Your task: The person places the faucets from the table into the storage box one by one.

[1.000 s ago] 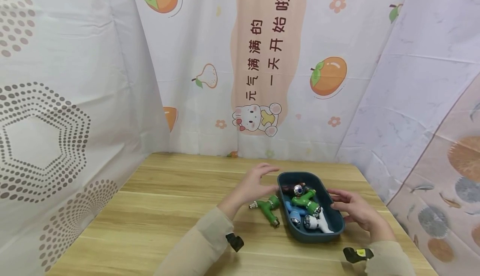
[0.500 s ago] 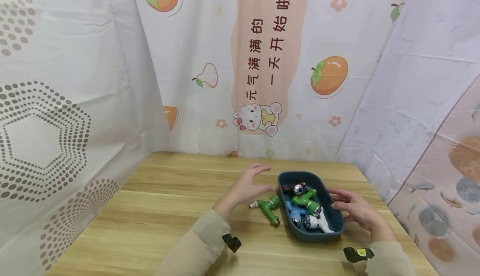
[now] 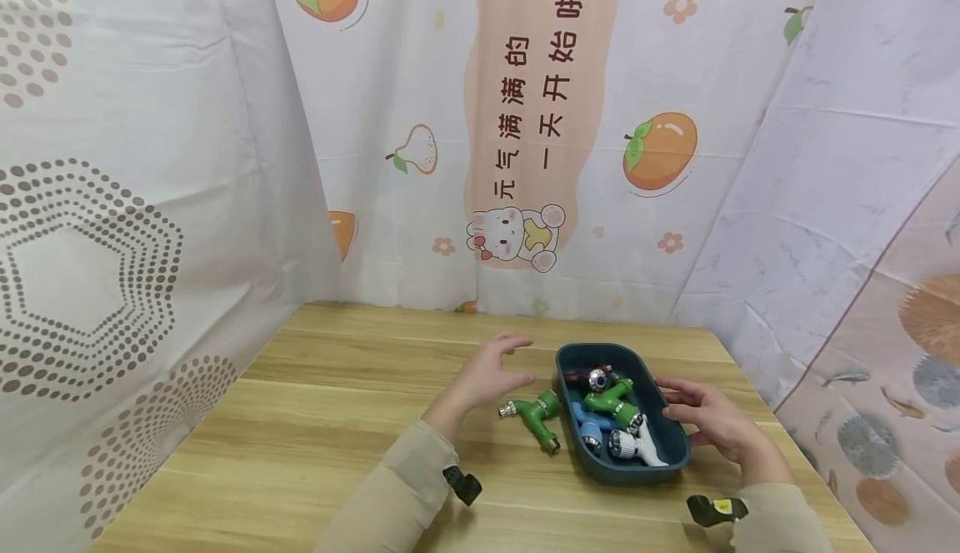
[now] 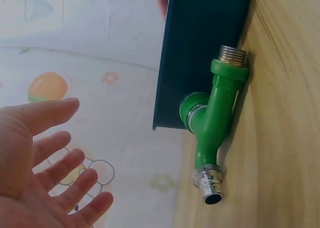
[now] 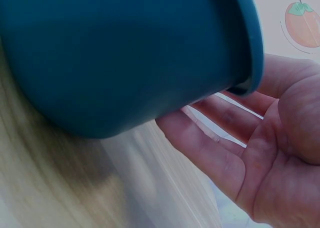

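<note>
My left hand hovers above the table with its fingers spread and holds nothing; its fingers also show in the left wrist view. Just right of it, a green plastic tap with metal threaded ends lies on the table, beside a dark teal bin. My right hand rests its loosely bent fingers against the bin's right side; the right wrist view shows a finger touching the outer wall. Inside the bin lie another green tap, a blue tap, a white tap and a dark red piece with a chrome end.
The wood-grain table extends left of my hands. A printed curtain hangs behind it, with more cloth at the left side and right side. A small black device is strapped at my left wrist.
My left hand has drawn back a little to the left, away from the bin and the tap on the table. The right hand, bin and taps stay in place.
</note>
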`<move>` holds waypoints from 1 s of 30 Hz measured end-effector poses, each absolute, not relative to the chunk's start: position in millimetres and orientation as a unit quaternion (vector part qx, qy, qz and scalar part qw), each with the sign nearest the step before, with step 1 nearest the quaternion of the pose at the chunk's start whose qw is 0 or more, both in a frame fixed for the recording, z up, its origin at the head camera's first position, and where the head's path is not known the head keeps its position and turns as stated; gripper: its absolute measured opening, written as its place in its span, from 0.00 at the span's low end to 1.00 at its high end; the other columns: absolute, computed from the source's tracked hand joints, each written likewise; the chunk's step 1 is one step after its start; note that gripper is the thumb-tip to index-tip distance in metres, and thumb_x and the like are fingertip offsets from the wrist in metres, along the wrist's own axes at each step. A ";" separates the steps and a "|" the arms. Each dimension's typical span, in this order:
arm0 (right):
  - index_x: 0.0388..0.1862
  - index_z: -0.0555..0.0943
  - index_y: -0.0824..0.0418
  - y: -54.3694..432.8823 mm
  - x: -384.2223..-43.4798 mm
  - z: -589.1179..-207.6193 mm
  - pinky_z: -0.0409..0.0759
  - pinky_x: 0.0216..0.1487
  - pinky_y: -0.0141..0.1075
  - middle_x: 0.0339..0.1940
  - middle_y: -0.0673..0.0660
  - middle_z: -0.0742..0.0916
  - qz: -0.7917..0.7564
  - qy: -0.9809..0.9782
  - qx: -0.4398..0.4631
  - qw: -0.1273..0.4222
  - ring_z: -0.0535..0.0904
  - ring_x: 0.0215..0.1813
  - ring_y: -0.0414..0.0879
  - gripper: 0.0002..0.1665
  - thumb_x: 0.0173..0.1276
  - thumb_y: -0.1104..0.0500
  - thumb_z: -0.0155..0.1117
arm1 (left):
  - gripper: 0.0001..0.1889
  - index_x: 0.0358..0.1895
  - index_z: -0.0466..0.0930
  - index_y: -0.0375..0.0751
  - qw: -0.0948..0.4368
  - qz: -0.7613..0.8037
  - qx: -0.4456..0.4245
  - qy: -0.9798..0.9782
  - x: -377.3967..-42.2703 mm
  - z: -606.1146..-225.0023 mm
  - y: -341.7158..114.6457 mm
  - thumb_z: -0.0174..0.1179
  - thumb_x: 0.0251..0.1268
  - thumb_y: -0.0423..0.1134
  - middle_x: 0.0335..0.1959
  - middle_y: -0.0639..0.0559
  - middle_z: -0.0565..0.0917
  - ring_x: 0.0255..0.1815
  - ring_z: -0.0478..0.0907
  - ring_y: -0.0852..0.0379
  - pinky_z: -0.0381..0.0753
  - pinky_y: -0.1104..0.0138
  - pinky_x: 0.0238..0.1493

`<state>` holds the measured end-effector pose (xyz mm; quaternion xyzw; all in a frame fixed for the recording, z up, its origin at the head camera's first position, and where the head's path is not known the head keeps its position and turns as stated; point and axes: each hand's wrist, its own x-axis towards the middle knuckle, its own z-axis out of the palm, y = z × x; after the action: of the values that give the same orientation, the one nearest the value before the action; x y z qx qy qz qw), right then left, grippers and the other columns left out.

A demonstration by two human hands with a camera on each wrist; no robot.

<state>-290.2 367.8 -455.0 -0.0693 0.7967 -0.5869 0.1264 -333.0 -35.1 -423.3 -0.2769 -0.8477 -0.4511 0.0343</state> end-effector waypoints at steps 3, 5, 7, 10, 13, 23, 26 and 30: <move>0.79 0.57 0.71 367.5 -289.9 -454.5 0.85 0.45 0.57 0.71 0.78 0.70 -0.587 0.797 -0.067 0.125 0.79 0.59 0.57 0.40 0.75 0.62 0.63 | 0.30 0.70 0.76 0.51 0.027 -0.461 -0.272 -0.844 -335.0 -427.4 -37.0 0.71 0.64 0.45 0.68 0.50 0.74 0.65 0.72 0.44 0.79 0.51 0.56; 0.79 0.57 0.71 367.0 -289.9 -454.3 0.85 0.45 0.57 0.71 0.78 0.70 -0.586 0.798 -0.066 0.124 0.79 0.59 0.58 0.40 0.75 0.62 0.63 | 0.30 0.70 0.76 0.52 0.023 -0.463 -0.265 -0.846 -336.4 -431.6 -38.2 0.71 0.64 0.46 0.68 0.50 0.73 0.65 0.72 0.44 0.79 0.51 0.56; 0.79 0.58 0.71 366.5 -289.8 -454.1 0.85 0.45 0.56 0.71 0.78 0.69 -0.585 0.799 -0.063 0.122 0.78 0.60 0.58 0.40 0.75 0.62 0.63 | 0.30 0.69 0.77 0.51 0.024 -0.461 -0.259 -0.848 -337.8 -436.2 -39.3 0.71 0.64 0.46 0.69 0.49 0.73 0.64 0.73 0.45 0.79 0.51 0.55; 0.79 0.58 0.70 366.1 -289.4 -454.3 0.85 0.45 0.56 0.71 0.78 0.70 -0.583 0.802 -0.058 0.119 0.77 0.61 0.59 0.40 0.74 0.62 0.63 | 0.29 0.68 0.77 0.49 0.026 -0.454 -0.251 -0.855 -339.8 -442.8 -40.1 0.72 0.63 0.45 0.69 0.49 0.74 0.63 0.74 0.46 0.80 0.52 0.55; 0.79 0.58 0.70 366.1 -288.9 -454.7 0.85 0.45 0.56 0.71 0.78 0.69 -0.583 0.803 -0.054 0.117 0.76 0.62 0.60 0.40 0.74 0.62 0.64 | 0.29 0.68 0.78 0.48 0.019 -0.454 -0.244 -0.857 -340.1 -446.9 -40.6 0.72 0.63 0.44 0.68 0.49 0.74 0.63 0.74 0.46 0.80 0.52 0.55; 0.79 0.58 0.71 365.8 -288.9 -453.4 0.85 0.46 0.56 0.71 0.79 0.69 -0.583 0.801 -0.064 0.121 0.76 0.62 0.59 0.40 0.74 0.62 0.63 | 0.29 0.68 0.78 0.47 -0.005 -0.471 -0.230 -0.852 -341.8 -455.6 -43.3 0.72 0.63 0.42 0.68 0.46 0.75 0.63 0.74 0.41 0.79 0.51 0.55; 0.79 0.57 0.71 365.5 -288.8 -452.7 0.85 0.46 0.56 0.71 0.79 0.69 -0.583 0.800 -0.069 0.123 0.76 0.61 0.59 0.40 0.74 0.62 0.63 | 0.28 0.67 0.79 0.44 -0.011 -0.463 -0.229 -0.856 -343.2 -459.0 -44.7 0.72 0.63 0.42 0.67 0.45 0.77 0.61 0.75 0.42 0.79 0.50 0.54; 0.79 0.57 0.72 365.2 -288.7 -452.5 0.85 0.46 0.56 0.71 0.79 0.68 -0.583 0.800 -0.072 0.125 0.76 0.62 0.59 0.40 0.75 0.62 0.62 | 0.29 0.67 0.78 0.41 -0.028 -0.450 -0.230 -0.862 -341.8 -461.7 -46.6 0.71 0.62 0.43 0.65 0.46 0.79 0.59 0.76 0.42 0.79 0.50 0.54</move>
<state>-288.7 365.2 -452.5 -0.0717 0.8000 -0.5825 0.1248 -341.8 -46.6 -461.7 -0.2301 -0.8624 -0.4500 -0.0279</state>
